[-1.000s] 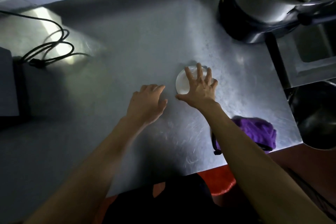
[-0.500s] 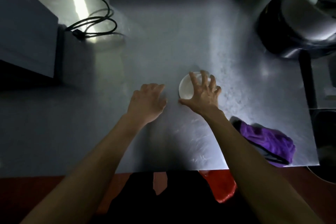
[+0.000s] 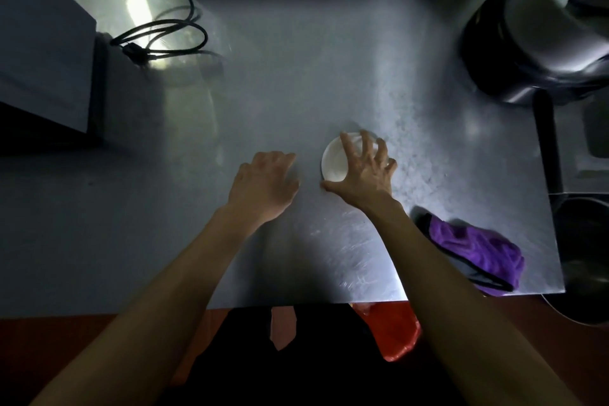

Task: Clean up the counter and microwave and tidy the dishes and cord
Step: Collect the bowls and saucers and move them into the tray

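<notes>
Both forearms reach forward from the bottom edge over the steel table (image 3: 296, 82). Left hand (image 3: 263, 186) lies palm down on the bare metal, fingers loosely bent, grip empty, holding nothing. Right hand (image 3: 364, 171) sits just beside it, arched over a small white dish (image 3: 334, 160); thumb at the dish's near rim, fingers spread and curled over its far rim, grip clawed around the dish. The dish sits near the table's middle, on the surface as far as can be told. Purple cloth (image 3: 478, 254) lies bunched at the near right corner of the table, just right of the right forearm. Further back left, a grey microwave (image 3: 43, 49) at the table's left edge, with a black cord (image 3: 164, 33) looped just beside it on the table. Far right, a large steel pot (image 3: 543, 23).
</notes>
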Tool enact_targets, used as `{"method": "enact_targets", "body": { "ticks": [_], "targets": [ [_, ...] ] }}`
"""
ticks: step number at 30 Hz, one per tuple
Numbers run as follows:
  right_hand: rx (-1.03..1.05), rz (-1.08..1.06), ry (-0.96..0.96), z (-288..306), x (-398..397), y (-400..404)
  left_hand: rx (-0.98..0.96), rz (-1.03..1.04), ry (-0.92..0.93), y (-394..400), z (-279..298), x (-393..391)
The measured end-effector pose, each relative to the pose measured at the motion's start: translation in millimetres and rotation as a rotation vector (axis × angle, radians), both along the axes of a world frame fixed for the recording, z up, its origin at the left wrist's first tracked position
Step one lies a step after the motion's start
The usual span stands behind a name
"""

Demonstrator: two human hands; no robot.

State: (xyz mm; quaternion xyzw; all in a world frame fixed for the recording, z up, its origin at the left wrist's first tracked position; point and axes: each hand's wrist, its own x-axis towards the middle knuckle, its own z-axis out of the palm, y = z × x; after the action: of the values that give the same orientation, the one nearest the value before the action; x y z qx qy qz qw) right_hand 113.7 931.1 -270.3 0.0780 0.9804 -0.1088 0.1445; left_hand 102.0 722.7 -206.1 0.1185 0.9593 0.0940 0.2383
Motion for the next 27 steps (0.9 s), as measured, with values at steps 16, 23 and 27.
{"method": "enact_targets", "body": {
  "ticks": [16,23,27],
  "targets": [
    [-0.026,0.191,0.072,28,2,-67,0.012,0.102,0.05,-61,25,19],
    [-0.034,0.377,0.101,51,18,-169,0.058,0.307,0.093,-166,37,66],
    [-0.039,0.478,0.117,63,41,-242,0.06,0.404,0.116,-241,35,112]
  ]
}}
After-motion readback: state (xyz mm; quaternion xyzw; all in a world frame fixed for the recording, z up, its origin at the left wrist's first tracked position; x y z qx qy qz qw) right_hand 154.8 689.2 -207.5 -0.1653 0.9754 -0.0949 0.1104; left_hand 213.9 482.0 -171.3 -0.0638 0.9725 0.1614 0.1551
